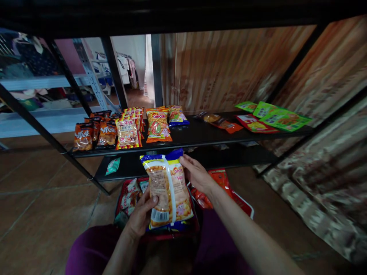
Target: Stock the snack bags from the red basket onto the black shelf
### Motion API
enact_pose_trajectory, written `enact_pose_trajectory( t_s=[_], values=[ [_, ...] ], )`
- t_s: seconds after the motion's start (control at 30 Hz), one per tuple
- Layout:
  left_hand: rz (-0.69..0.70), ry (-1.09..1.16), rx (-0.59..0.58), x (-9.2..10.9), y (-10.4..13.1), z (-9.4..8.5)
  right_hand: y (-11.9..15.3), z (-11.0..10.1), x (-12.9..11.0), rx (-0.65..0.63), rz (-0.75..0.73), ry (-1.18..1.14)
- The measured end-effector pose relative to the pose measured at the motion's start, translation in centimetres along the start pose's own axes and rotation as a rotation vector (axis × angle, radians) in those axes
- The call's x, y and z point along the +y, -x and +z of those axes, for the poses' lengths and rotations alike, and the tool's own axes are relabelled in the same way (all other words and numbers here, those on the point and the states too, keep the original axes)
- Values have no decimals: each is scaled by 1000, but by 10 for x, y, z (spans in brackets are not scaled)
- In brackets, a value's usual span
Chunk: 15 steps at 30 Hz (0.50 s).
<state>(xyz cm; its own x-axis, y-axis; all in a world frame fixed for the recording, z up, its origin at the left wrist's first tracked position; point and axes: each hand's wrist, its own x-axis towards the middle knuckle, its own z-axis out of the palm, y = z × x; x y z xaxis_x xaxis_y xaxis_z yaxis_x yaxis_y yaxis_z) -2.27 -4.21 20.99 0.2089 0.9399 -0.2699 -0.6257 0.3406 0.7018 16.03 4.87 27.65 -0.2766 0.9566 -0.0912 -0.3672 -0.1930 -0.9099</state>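
Note:
A snack bag (168, 189) with a blue top edge and a yellow-and-beige body is held up between my two hands, its back seam and barcode toward me. My left hand (140, 214) grips its lower left side, thumb on the front. At the upper right corner, my right hand (196, 172) closes on the bag's blue edge. Below the bag is a red basket (143, 237) with several other snack packets (132, 194) in it, partly hidden by the bag and my hands.
On the black shelf (189, 135) stand orange packets (107, 133), red-and-yellow bags (128, 133), an orange bag (158, 126) and a blue-edged bag (177, 115). Green packets (282, 116) lie at right. A teal packet (112, 166) rests on the lower shelf (101, 172). Red packages (219, 177) sit right of the basket.

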Motion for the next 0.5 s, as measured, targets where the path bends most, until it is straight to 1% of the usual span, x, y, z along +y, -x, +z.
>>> enact_pose_trajectory(
  t_s=[0.07, 0.13, 0.2, 0.27, 0.37, 0.43, 0.5],
  values=[
    [-22, -24, -9, -1, 0, 1, -6, 0, -2, -29, 68, -42],
    [-32, -42, -14, -1, -1, 2, -10, 0, 0, -9, 102, -74],
    [-37, -59, -16, -1, -1, 3, -14, -1, 5, 45, 107, -118],
    [-40, -79, -27, -2, -1, 4, -19, -2, 11, 128, 117, -171],
    [-8, -116, -76, -2, 2, 5, -25, -1, 17, 244, 118, -221],
    [12, -163, -123, -1, 4, 5, -28, 0, 18, 290, 107, -237],
    [18, -227, -147, 1, 6, 4, -31, 0, 18, 309, 103, -255]
  ],
)
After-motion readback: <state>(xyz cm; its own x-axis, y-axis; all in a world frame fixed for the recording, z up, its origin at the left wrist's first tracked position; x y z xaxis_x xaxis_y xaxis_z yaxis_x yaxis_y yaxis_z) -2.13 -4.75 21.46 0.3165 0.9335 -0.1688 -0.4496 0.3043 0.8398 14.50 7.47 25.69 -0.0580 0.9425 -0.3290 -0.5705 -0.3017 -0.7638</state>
